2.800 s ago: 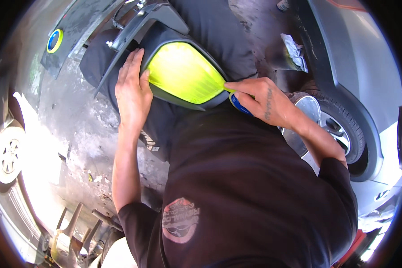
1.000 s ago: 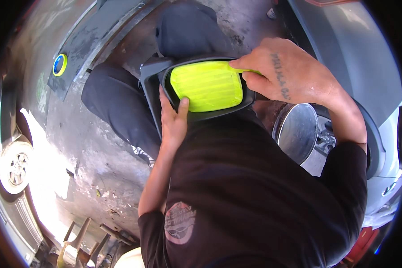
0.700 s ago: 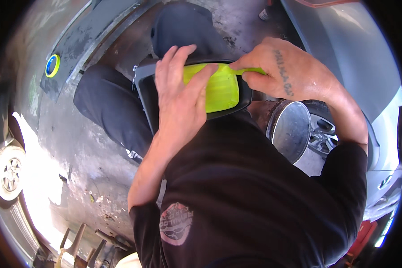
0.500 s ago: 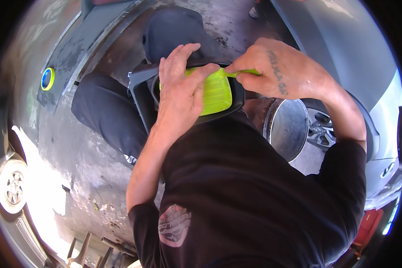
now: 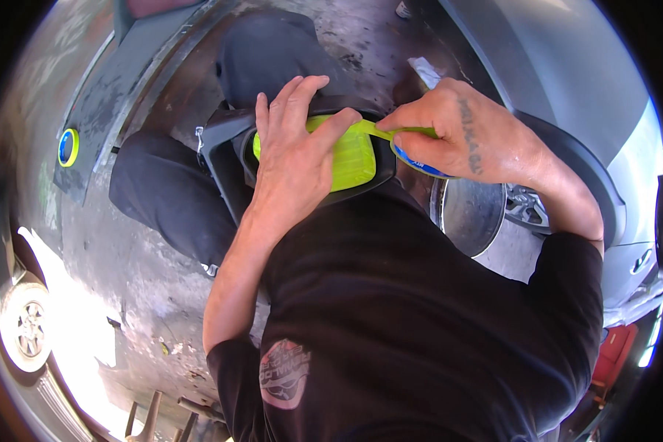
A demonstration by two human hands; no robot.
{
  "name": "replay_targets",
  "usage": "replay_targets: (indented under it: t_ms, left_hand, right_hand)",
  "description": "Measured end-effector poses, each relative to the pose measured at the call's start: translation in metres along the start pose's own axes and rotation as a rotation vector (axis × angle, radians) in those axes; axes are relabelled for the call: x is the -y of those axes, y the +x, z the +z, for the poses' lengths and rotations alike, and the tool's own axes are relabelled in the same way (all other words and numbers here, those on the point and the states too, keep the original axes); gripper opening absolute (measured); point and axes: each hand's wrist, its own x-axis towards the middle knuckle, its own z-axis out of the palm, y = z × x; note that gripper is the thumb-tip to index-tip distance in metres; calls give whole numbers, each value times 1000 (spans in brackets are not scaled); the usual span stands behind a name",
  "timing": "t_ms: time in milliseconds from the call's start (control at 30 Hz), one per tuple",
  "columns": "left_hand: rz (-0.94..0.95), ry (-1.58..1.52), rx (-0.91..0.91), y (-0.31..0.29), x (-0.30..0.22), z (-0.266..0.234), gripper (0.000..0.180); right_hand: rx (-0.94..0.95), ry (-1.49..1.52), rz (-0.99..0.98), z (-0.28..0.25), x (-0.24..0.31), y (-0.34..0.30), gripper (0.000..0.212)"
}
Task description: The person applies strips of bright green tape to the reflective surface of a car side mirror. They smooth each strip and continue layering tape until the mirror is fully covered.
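Note:
Across my lap lies a black plastic frame-like part [image 5: 225, 166], its inner face covered in strips of yellow-green masking tape [image 5: 355, 163]. My left hand [image 5: 295, 151] lies over it with fingers spread, the thumb pressing near the top of the taped face. Just to the right, my right hand [image 5: 475, 140] is closed on a roll of masking tape [image 5: 418, 163] with a blue inside. A strip of tape runs from the roll to the taped face near my left thumb. My right fingers hide much of the roll.
A second tape roll [image 5: 68, 147] rests on a dark panel at the left. By my right side stands an open metal drum or bucket [image 5: 473, 217]. A grey car [image 5: 589, 110] is close on the right, and a wheel [image 5: 26, 326] shows at the far left.
My right hand has moved slightly right and down, and the blue inside of its tape roll now shows. The strip has lengthened a little. My left hand keeps its place on the part.

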Motion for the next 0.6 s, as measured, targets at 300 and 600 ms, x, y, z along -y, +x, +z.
replay_targets:
  t_ms: [300, 600]
  left_hand:
    - [7, -32, 39, 2, 4, -3, 44]
    - [80, -83, 38, 8, 5, -7, 39]
  right_hand:
    - [-21, 44, -86, 20, -14, -6, 34]
    - [-35, 23, -109, 29, -10, -5, 34]
